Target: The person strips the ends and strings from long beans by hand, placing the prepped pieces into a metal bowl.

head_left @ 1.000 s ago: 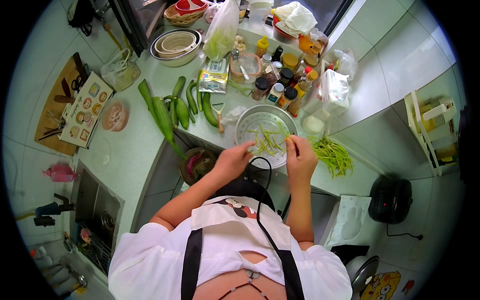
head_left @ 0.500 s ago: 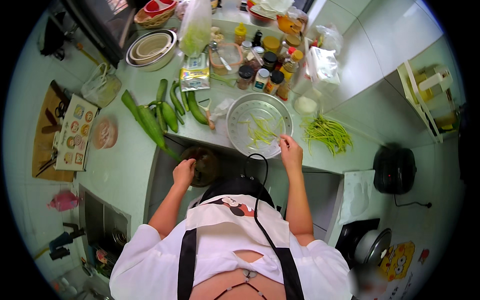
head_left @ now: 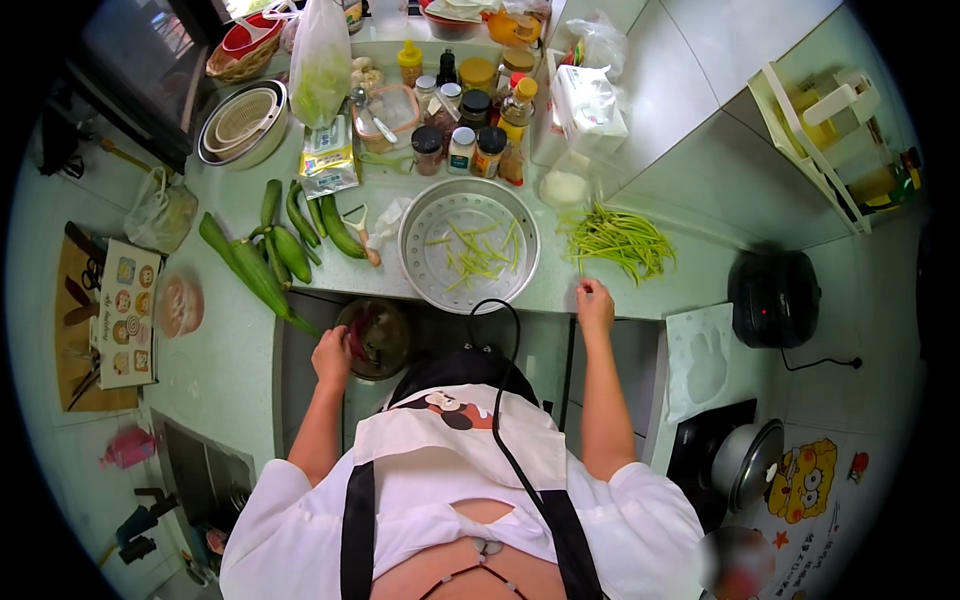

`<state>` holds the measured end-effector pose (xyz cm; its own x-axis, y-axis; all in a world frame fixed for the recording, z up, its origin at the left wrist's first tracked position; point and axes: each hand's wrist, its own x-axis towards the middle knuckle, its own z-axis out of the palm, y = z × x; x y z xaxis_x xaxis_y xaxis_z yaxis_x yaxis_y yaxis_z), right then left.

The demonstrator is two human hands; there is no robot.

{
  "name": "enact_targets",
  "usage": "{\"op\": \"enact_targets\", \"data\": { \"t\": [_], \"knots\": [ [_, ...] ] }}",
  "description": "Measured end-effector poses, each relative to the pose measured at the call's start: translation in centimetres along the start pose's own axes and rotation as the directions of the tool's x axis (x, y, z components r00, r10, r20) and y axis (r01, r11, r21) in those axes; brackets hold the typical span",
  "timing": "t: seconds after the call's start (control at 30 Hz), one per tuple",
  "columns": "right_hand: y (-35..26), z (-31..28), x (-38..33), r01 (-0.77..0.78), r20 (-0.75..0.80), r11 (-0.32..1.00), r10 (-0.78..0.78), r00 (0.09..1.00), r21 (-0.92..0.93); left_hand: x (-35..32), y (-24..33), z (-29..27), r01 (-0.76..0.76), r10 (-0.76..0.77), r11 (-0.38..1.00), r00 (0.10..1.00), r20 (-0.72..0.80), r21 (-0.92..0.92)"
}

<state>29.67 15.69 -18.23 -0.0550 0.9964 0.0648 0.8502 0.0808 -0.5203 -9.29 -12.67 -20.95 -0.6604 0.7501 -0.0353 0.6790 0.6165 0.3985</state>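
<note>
My right hand (head_left: 595,304) is at the counter's front edge, its fingers pinched on the end of a thin green stem from the pile of green stems (head_left: 622,243). To the left of that pile stands a round metal pan with holes (head_left: 414,262), holding several short cut stem pieces (head_left: 481,252). My left hand (head_left: 332,356) is closed beside the rim of a round bin (head_left: 385,343) below the counter edge. What its fingers hold, if anything, is hidden; something dark red shows close by in the bin.
Several green gourds and cucumbers (head_left: 262,258) and a peeler (head_left: 367,242) lie left of the pan. Jars and bottles (head_left: 461,150) crowd behind it, beside a tissue pack (head_left: 590,105). A black cooker (head_left: 772,305) is at the right, a knife holder (head_left: 128,315) at the left.
My right hand has left the pan and moved right to the stem pile. The cut pieces now lie loose in the pan. My left hand stays by the bin; the whole view has shifted.
</note>
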Motion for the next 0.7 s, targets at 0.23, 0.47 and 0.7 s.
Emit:
{"op": "enact_targets", "data": {
  "t": [0.23,0.47,0.7],
  "knots": [
    [-0.2,0.9,4.4,-0.055,0.091,0.965,0.081,0.993,-0.258,-1.0,4.5,-1.7,0.009,-0.039,0.963,0.994,-0.105,-0.268],
    [0.9,2.3,7.5,-0.352,0.451,0.855,0.16,0.878,0.382,-0.2,10.2,-4.6,-0.042,-0.017,0.871,0.993,-0.117,-0.489],
    [-7.3,-2.1,7.0,-0.667,0.692,0.271,0.005,0.722,0.694,1.4,12.8,-5.2,-0.077,0.035,0.789,0.996,-0.08,-0.61]
  ]
}}
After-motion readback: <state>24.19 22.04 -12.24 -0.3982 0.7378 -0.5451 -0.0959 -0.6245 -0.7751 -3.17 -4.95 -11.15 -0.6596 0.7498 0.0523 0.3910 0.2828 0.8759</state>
